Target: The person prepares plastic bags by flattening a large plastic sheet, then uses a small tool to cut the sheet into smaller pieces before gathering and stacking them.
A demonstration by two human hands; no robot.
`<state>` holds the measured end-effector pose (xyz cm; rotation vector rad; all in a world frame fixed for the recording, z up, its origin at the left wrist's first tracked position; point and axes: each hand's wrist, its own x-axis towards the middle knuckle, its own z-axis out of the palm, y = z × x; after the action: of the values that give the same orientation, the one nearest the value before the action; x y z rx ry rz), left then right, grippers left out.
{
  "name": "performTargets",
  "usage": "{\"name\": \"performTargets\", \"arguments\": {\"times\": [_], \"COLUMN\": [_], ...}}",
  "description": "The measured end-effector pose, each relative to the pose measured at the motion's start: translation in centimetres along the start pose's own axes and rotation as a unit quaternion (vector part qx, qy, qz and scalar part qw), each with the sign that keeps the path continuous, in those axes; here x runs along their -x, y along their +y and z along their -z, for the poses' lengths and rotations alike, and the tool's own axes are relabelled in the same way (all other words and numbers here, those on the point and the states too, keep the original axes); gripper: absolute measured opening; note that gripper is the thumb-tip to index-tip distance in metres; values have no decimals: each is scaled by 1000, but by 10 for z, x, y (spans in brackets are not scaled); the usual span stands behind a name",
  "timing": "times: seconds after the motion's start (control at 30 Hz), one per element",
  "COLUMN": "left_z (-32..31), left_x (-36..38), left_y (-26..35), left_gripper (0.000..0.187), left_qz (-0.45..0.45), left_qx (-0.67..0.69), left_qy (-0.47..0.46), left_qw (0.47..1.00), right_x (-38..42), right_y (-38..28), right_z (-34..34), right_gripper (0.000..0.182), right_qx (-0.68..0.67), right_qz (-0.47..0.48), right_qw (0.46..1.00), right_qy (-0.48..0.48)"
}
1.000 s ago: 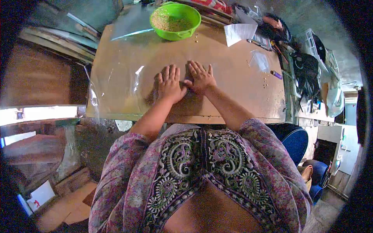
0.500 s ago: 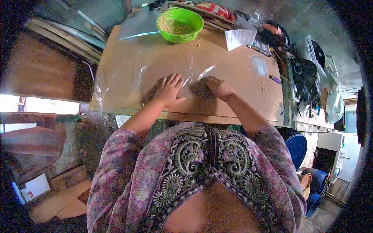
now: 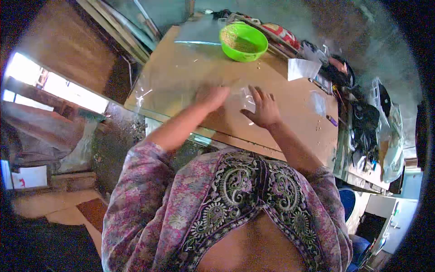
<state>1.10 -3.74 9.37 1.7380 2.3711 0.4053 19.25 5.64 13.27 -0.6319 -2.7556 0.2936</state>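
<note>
Clear plastic film [image 3: 247, 100] lies on the brown tabletop, showing as shiny creases near my hands. My right hand [image 3: 264, 110] rests on it, palm down with the fingers spread and the thumb pointing left. Just left of it, my left hand [image 3: 213, 97] is over the film and smeared by motion, so its fingers do not show clearly. Farther back on the table stands a green plastic bowl [image 3: 248, 56] partly filled with small pale yellow grains [image 3: 242, 43].
A white paper sheet [image 3: 303, 69] and a small clear plastic bag [image 3: 318, 103] lie on the right side. Near the right edge are a purple cylindrical item [image 3: 332, 120] and several loose grains [image 3: 319, 123]. Clutter lines the table's back, including a red-and-white packet [image 3: 282, 35].
The view has tilted and swung. My left hand, earlier flat with fingers spread, has turned and blurred closer to the right hand. My right hand has gone from fingers bunched to spread.
</note>
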Motion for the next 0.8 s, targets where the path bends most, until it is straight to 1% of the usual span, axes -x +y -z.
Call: {"name": "performTargets", "arguments": {"times": [0.03,0.07,0.1,0.13,0.17,0.2,0.23,0.27,0.3,0.33,0.37,0.4,0.47,0.5,0.53,0.57,0.6,0.63,0.67,0.7,0.73,0.8], "left_z": [14,35,67,104,135,151,170,198,212,238,248,254,277,273,270,262,251,230,211,195,183,104], "left_x": [-5,-10,-17,-23,-29,-44,-48,-48,-57,-47,-56,-68,-38,-31,-29,-29,-32,-41,-52,-40,-25,-57], "left_y": [-10,-22,-34,-44,-54,-77,-103,-108,-143,-134,-165,-189,-124,-114,-104,-103,-112,-145,-166,-139,-112,-212], "left_gripper": [19,22,26,29,29,28,27,29,30,35,38,40,41,41,41,40,40,38,36,34,31,25], "left_qz": [-46,-95,-75,-53,-23,32,83,130,72,71,106,140,195,183,169,134,97,69,42,62,84,65], "left_qx": [49,97,7,-83,-137,-275,-218,-224,-284,-330,-311,-289,-300,-331,-361,-378,-393,-407,-419,-433,-448,-437], "left_qy": [46,91,33,-24,-34,-43,3,0,45,65,129,192,217,217,219,211,203,199,196,163,132,58], "left_qw": [997,987,997,995,990,960,972,966,955,939,936,927,908,900,891,891,892,889,886,884,880,895], "right_x": [-3,-11,-18,-23,-27,-26,-23,-18,-10,0,12,25,54,70,84,99,106,114,119,125,126,121], "right_y": [-11,-10,-9,-8,-9,-8,-4,2,10,21,30,38,50,60,68,76,69,70,76,79,78,72], "right_z": [6,2,0,-2,-4,-5,-6,-6,-9,-14,-17,-19,-22,-31,-41,-51,-42,-46,-54,-57,-52,-43], "right_gripper": [55,59,59,58,58,58,57,56,56,54,53,53,50,50,48,46,41,41,39,37,37,35], "right_qx": [41,36,36,12,-14,-16,-38,-61,-61,-69,-76,-77,-3,-4,26,57,40,45,48,52,58,23], "right_qz": [27,23,19,19,19,15,-11,-39,-46,-91,-137,-145,-191,-204,-190,-180,-171,-191,-173,-152,-168,-182], "right_qw": [999,999,999,1000,999,1000,998,995,995,991,984,983,977,975,980,982,984,980,983,985,982,983], "right_qy": [24,3,9,-7,-22,-16,-43,-69,-64,-71,-79,-76,-91,-86,-53,-21,-10,-6,30,65,69,30]}}
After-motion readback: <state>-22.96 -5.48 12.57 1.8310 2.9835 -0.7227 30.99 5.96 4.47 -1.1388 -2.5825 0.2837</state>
